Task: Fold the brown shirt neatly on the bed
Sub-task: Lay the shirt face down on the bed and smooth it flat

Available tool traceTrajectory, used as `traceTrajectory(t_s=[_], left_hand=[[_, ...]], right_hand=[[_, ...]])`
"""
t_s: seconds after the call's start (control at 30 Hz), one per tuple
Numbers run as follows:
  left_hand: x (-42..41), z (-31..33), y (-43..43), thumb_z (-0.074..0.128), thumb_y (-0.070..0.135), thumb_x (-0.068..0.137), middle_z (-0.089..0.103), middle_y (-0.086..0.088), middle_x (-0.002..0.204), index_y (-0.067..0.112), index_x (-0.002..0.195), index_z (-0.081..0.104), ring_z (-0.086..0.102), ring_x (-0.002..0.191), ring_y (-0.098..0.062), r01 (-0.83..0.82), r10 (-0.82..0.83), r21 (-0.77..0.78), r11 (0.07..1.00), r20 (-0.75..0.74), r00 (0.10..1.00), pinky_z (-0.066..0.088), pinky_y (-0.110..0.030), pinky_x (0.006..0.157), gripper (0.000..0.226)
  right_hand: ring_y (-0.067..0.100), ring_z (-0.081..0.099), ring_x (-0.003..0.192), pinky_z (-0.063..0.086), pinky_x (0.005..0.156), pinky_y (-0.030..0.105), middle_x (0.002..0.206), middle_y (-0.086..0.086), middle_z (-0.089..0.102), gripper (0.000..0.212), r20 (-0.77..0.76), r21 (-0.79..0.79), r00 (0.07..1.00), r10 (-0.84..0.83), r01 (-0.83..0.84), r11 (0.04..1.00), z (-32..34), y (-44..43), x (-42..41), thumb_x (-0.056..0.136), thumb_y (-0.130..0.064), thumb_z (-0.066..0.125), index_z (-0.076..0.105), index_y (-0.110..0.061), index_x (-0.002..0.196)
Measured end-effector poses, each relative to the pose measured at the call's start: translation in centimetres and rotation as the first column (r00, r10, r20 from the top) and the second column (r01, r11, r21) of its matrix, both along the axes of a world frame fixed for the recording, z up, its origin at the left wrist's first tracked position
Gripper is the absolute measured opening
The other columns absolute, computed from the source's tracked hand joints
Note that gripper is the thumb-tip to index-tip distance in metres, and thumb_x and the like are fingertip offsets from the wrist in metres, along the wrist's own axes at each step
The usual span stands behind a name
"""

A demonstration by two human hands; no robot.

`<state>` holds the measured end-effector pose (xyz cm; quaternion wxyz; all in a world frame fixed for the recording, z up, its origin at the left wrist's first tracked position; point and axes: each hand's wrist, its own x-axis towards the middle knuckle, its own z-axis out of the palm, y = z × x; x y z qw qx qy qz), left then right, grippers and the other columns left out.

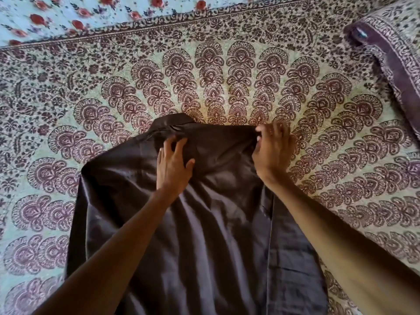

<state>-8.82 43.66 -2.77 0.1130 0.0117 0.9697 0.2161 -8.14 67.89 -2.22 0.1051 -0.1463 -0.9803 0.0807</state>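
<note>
The brown shirt (218,223) lies spread on the bed, collar at the far end and body running toward me, with soft wrinkles down its middle. My left hand (173,165) rests flat on the cloth just below the collar (175,123), fingers apart. At the shirt's far right shoulder, my right hand (271,147) pinches the fabric edge between thumb and fingers. The right side of the shirt lies folded inward along a straight line below my right forearm. The near hem is out of view.
The bed carries a cream bedspread (227,76) printed with maroon fan motifs. A matching pillow (391,53) lies at the far right. A light blue sheet with red flowers (68,12) shows along the far left edge.
</note>
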Motion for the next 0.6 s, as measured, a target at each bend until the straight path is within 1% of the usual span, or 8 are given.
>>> traceTrajectory(t_s=[0.07, 0.13, 0.2, 0.27, 0.37, 0.43, 0.5, 0.6], left_hand=[[3.4, 0.3, -0.2, 0.063, 0.027, 0.082, 0.043, -0.004, 0.135, 0.024, 0.129, 0.048, 0.046, 0.119, -0.028, -0.024, 0.015, -0.044, 0.999, -0.179, 0.984, 0.038, -0.042, 0.103, 0.049], [7.5, 0.3, 0.0, 0.060, 0.028, 0.086, 0.048, -0.004, 0.129, 0.024, 0.125, 0.052, 0.048, 0.112, -0.026, -0.012, -0.004, -0.069, 0.998, -0.224, 0.975, 0.036, -0.039, 0.096, 0.040], [10.9, -0.5, 0.2, 0.057, 0.034, 0.089, 0.048, -0.005, 0.130, 0.025, 0.128, 0.053, 0.049, 0.111, -0.027, 0.045, -0.063, -0.103, 0.994, -0.178, 0.982, 0.038, -0.040, 0.094, 0.040], [13.3, -1.5, 0.4, 0.054, 0.041, 0.090, 0.044, -0.006, 0.139, 0.025, 0.135, 0.048, 0.045, 0.122, -0.027, 0.095, -0.112, -0.162, 0.982, -0.098, 0.989, 0.039, -0.042, 0.100, 0.047], [14.4, -1.3, 1.6, 0.056, 0.036, 0.089, 0.038, -0.009, 0.145, 0.023, 0.138, 0.045, 0.038, 0.132, -0.031, 0.031, -0.040, -0.172, 0.985, -0.051, 0.998, 0.036, -0.048, 0.107, 0.053], [14.5, -0.2, 3.2, 0.061, 0.028, 0.083, 0.038, -0.009, 0.145, 0.022, 0.136, 0.046, 0.036, 0.132, -0.032, -0.007, 0.000, -0.155, 0.988, -0.045, 0.999, 0.033, -0.050, 0.107, 0.055], [14.7, 0.6, 5.0, 0.060, 0.025, 0.079, 0.041, -0.008, 0.143, 0.022, 0.133, 0.048, 0.040, 0.128, -0.032, 0.069, -0.077, -0.121, 0.990, -0.059, 0.995, 0.035, -0.048, 0.104, 0.055], [15.9, 1.0, 7.6, 0.057, 0.030, 0.080, 0.037, -0.004, 0.147, 0.027, 0.136, 0.046, 0.039, 0.130, -0.030, 0.272, -0.272, -0.051, 0.961, 0.007, 0.962, 0.036, -0.046, 0.103, 0.057]], right_hand=[[0.029, 0.056, 0.097, 0.045, 0.081, 0.042, 0.098, 0.003, 0.061, 0.025, -0.002, -0.108, 0.993, 0.119, -0.119, 0.987, 0.1, -2.0, 3.3, 0.083, -0.003, 0.056, 0.059, -0.021, 0.100], [0.029, 0.058, 0.092, 0.048, 0.075, 0.041, 0.097, 0.003, 0.060, 0.029, 0.098, -0.203, 0.978, 0.182, -0.160, 0.966, -0.4, -3.8, 7.0, 0.079, -0.001, 0.059, 0.061, -0.019, 0.101], [0.029, 0.058, 0.095, 0.051, 0.076, 0.042, 0.103, 0.005, 0.059, 0.038, 0.225, -0.229, 0.955, 0.195, -0.143, 0.963, -0.6, -4.9, 10.2, 0.077, -0.001, 0.062, 0.060, -0.018, 0.110], [0.030, 0.055, 0.102, 0.051, 0.083, 0.043, 0.113, 0.006, 0.056, 0.049, 0.317, -0.194, 0.930, 0.185, -0.127, 0.973, -0.3, -5.1, 13.1, 0.075, -0.003, 0.064, 0.056, -0.018, 0.121], [0.030, 0.050, 0.114, 0.044, 0.091, 0.045, 0.128, 0.005, 0.051, 0.059, 0.340, -0.068, 0.929, 0.146, -0.130, 0.989, 0.8, -4.5, 17.5, 0.072, -0.008, 0.068, 0.053, -0.023, 0.127], [0.031, 0.046, 0.123, 0.039, 0.095, 0.048, 0.137, 0.005, 0.047, 0.060, 0.303, -0.019, 0.951, 0.062, -0.059, 0.998, 1.4, -4.1, 20.3, 0.074, -0.014, 0.068, 0.051, -0.025, 0.131], [0.034, 0.040, 0.131, 0.035, 0.099, 0.053, 0.148, 0.009, 0.038, 0.068, 0.320, 0.004, 0.943, -0.090, 0.093, 0.996, 1.7, -3.4, 22.4, 0.078, -0.028, 0.067, 0.042, -0.025, 0.141], [0.040, 0.041, 0.129, 0.038, 0.099, 0.053, 0.150, 0.018, 0.035, 0.084, 0.440, -0.001, 0.830, -0.343, 0.383, 0.924, 1.5, -1.7, 24.3, 0.078, -0.044, 0.069, 0.030, -0.020, 0.148]])
